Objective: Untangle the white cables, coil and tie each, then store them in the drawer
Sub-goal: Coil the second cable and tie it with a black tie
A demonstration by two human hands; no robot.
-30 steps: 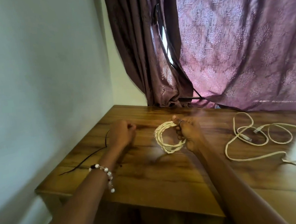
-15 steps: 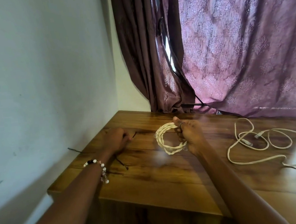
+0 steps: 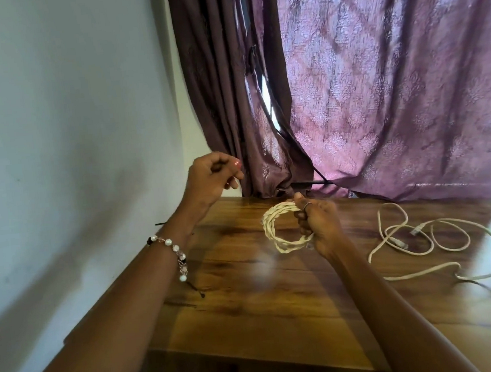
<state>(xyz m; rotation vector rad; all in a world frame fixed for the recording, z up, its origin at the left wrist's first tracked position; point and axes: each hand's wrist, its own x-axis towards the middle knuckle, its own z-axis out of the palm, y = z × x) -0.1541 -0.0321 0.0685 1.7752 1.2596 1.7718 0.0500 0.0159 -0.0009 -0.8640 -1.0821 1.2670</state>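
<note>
My right hand (image 3: 317, 227) is shut on a coiled white cable (image 3: 273, 234), gripping its right side and holding it upright just above the wooden table (image 3: 250, 311). My left hand (image 3: 210, 177) is raised above the table's far left corner, fingers curled around a thin black tie (image 3: 201, 293). The tie's ends trail down on both sides of my forearm. A second white cable (image 3: 415, 228) lies loose in open loops on the table to the right, with its plugs showing. No drawer is in view.
A pale wall runs along the left side of the table. Purple curtains (image 3: 379, 98) hang behind its far edge, and a dark cord (image 3: 313, 183) passes under them. The table's near edge is just below my forearms.
My left hand has lifted off the table, up and toward the curtain, taking the black tie with it. My right hand still holds the coil in the same place.
</note>
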